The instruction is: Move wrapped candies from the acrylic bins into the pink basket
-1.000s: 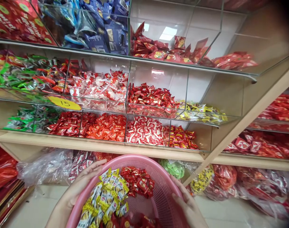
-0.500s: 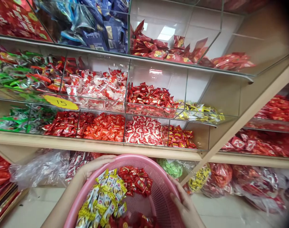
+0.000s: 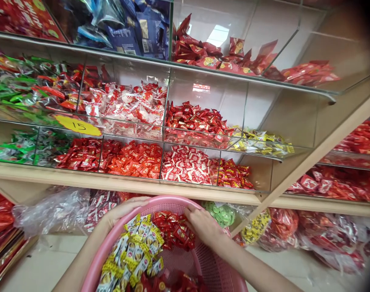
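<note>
A pink plastic basket [image 3: 93,253] with mesh sides is below the shelf, tilted toward me. My left hand [image 3: 127,209] holds its left rim, fingers over the edge. Inside the basket, yellow-and-white wrapped candies [image 3: 139,253] fill the left side. Small red wrapped candies [image 3: 172,231] are piled at the back, and more red packets [image 3: 178,282] lie at the front. My right hand [image 3: 201,225] is over the back of the basket, at the right edge of the red pile. Its fingers are bent and close together; what they hold, if anything, is hidden.
Clear shelf bins hold red-and-white candies [image 3: 187,164], orange-red candies [image 3: 139,160] and yellow candies [image 3: 264,142]. A yellow price tag [image 3: 78,125] reads 15. A slanting wooden post [image 3: 306,162] stands right. Plastic bags of candy [image 3: 282,223] sit beneath the shelf.
My right hand has left the basket's right rim and moved left and up to the red candies. My left hand stays on the rim. The view has shifted slightly.
</note>
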Tool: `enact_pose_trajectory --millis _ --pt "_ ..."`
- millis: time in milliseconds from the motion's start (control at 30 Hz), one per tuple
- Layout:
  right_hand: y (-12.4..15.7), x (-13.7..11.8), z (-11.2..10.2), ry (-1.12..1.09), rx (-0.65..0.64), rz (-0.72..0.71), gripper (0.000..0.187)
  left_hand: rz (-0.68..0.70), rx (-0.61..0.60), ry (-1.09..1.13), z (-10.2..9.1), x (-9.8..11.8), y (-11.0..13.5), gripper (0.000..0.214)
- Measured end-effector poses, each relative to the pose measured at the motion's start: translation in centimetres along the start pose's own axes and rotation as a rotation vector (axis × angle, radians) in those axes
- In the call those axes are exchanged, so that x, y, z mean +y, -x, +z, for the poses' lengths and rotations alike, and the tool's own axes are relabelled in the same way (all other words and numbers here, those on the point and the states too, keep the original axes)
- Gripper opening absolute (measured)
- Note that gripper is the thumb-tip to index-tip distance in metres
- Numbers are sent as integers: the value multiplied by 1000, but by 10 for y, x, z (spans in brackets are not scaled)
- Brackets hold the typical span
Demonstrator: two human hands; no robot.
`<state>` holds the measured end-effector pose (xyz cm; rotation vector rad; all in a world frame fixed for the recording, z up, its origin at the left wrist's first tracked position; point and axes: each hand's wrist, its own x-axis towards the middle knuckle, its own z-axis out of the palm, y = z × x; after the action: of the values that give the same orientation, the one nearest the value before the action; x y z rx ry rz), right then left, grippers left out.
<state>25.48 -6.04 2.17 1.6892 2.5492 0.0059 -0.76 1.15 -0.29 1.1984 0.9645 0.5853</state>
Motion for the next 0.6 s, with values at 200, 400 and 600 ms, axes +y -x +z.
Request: enact_pose_trajectory --millis 200,400,600 --pt "-3 -3 19 20 -33 -17 24 -26 -11 77 1 0 2 42" --pt "6 0 3 -49 -67 31 18 -25 27 24 0 0 0 44" --pt "5 -5 -6 -108 -40 77 17 -3 19 -13 2 -1 1 43"
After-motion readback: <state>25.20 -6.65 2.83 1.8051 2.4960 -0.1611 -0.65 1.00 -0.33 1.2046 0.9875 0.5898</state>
